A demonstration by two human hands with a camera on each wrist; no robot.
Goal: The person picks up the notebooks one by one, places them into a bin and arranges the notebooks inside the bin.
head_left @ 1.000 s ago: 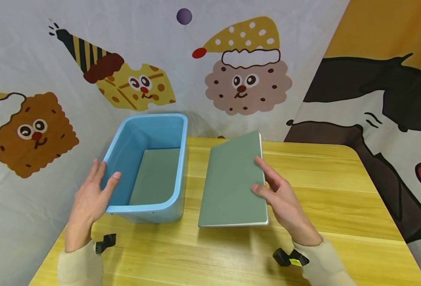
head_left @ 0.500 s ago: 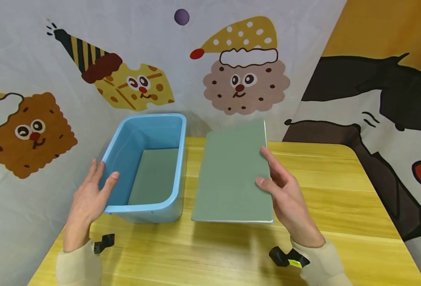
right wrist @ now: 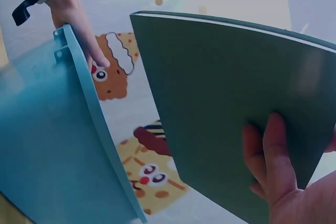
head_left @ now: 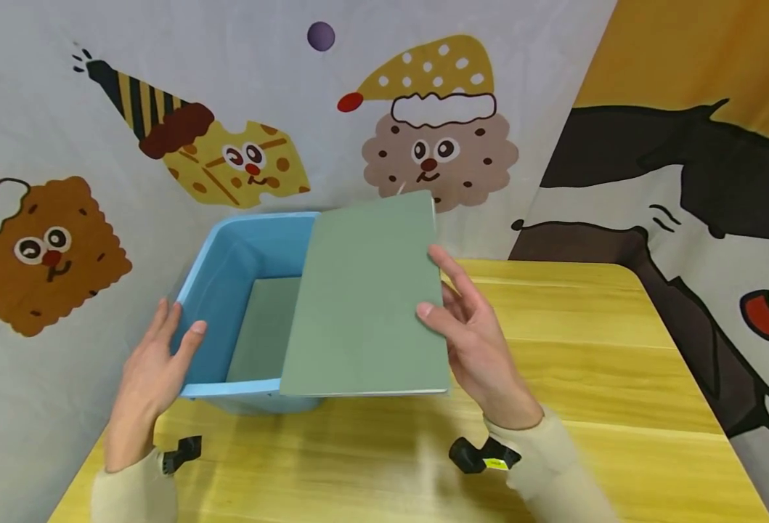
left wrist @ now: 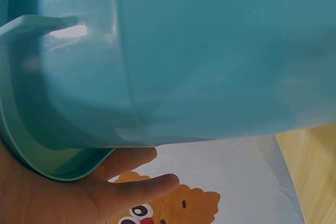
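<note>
My right hand (head_left: 478, 341) pinches a green notebook (head_left: 364, 298) at its right edge, thumb on the front cover and fingers behind. The notebook tilts in the air over the right side of a light blue plastic bin (head_left: 191, 280), hiding that part of the rim. On the bin's floor lies a flat green piece (head_left: 261, 327) that looks like another notebook, partly covered from view. My left hand (head_left: 149, 363) rests on the bin's left rim with fairly straight fingers. From the right wrist, the notebook's back cover (right wrist: 210, 87) appears dark, with fingers spread against it.
The bin stands on a yellow wooden table (head_left: 574, 349) near a cloth backdrop (head_left: 240, 65) printed with cartoon snacks. Bare wood shows right of the bin. The table's right edge meets a darker printed cloth (head_left: 704, 290).
My right hand has carried the notebook leftward and upward, from beside the bin to over its right side. My left hand stays at the rim; the head view shifts slightly.
</note>
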